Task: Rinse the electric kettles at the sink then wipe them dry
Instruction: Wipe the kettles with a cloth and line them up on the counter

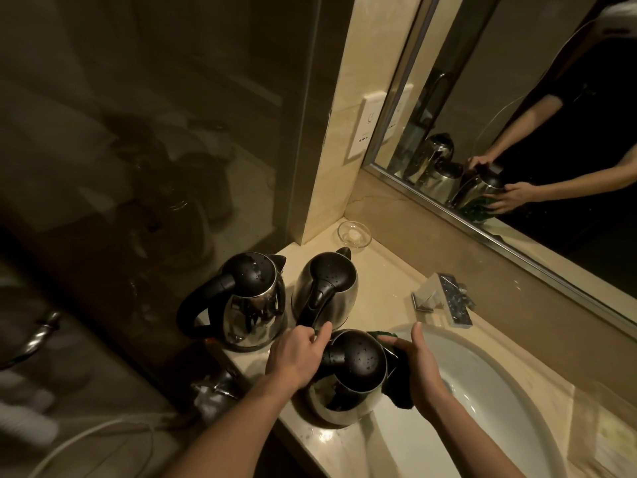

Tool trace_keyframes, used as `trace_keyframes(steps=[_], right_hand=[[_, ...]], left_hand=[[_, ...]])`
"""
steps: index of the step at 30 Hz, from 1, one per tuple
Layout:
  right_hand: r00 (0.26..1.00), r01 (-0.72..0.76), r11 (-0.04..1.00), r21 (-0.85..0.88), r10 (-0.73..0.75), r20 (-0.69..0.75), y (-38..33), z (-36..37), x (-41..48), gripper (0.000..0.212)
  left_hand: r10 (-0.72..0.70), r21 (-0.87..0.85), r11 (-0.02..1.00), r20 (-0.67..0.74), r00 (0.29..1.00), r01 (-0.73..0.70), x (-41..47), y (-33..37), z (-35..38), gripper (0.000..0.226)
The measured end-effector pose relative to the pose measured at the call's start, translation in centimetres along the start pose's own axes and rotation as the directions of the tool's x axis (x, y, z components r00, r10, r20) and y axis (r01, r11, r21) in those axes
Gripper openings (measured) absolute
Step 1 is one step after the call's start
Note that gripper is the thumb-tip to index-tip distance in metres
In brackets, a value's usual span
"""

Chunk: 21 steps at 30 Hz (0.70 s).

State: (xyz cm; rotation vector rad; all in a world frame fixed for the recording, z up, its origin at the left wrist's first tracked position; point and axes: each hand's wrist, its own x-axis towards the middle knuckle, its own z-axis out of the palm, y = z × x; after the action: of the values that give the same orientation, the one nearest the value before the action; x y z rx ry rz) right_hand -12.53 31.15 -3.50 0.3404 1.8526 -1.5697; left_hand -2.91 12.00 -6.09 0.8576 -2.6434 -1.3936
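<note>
The steel kettle, black-lidded and water-beaded, is sitting at the sink's nine o'clock rim; left hand is gripping its handle, right hand is pressing a dark green cloth with fingers together.
</note>
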Motion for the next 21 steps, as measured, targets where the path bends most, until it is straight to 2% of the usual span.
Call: trace_keyframes(steps=[4, 12, 17, 21], right_hand=[[0.998, -0.023, 0.995, -0.100, 0.029, 0.053, 0.2, -0.4, 1.2, 0.084], [0.982, -0.102, 0.987, -0.122, 0.120, 0.146, 0.6, -0.3, 1.9, 0.079], [0.988, -0.019, 0.976, -0.217, 0.052, 0.147, -0.6, -0.8, 2.0, 0.082], [0.982, 0.014, 0.975, -0.221, 0.028, 0.188, -2.3, -0.9, 2.3, 0.083]], left_hand=[[0.015, 0.003, 1.000, -0.019, 1.000, -0.015, 0.1, -0.2, 0.0, 0.054], [0.054, 0.034, 0.998, -0.077, 0.996, -0.051, 0.1, -0.6, 0.4, 0.051], [0.077, 0.037, 0.997, -0.096, 0.992, -0.074, 0.4, -1.0, 0.5, 0.051], [0.094, 0.042, 0.995, -0.102, 0.990, -0.090, 0.9, -1.4, 0.7, 0.051]])
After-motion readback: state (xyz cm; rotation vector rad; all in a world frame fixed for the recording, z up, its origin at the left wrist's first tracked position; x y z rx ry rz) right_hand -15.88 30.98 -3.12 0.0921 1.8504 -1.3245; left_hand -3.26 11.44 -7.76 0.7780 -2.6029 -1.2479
